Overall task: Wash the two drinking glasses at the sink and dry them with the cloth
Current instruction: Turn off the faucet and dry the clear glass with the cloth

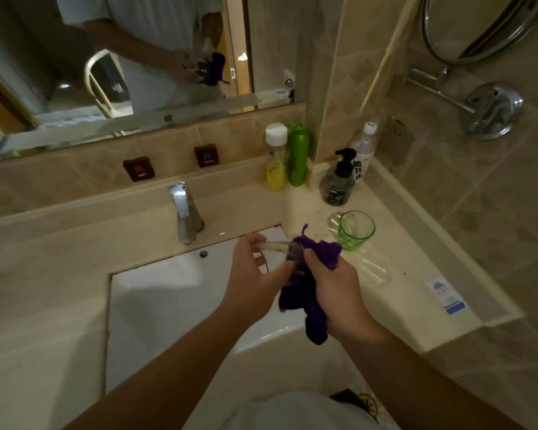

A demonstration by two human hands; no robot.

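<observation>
Your left hand (250, 271) pinches the clear glass (274, 248) by its rim; your right hand (333, 283) clutches the soft purple cloth (311, 302) against it. Wet, brittle: grip firmly.

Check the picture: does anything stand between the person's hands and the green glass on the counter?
Nothing visible does. The green glass stands on bare counter just beyond the right hand, which grips the purple cloth; the left hand holds the clear glass.

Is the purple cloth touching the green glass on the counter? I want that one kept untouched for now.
Cannot tell. In the head view the fuzzy purple cloth overlaps the rim of the translucent green glass, so contact or gap isn't plain.
</observation>
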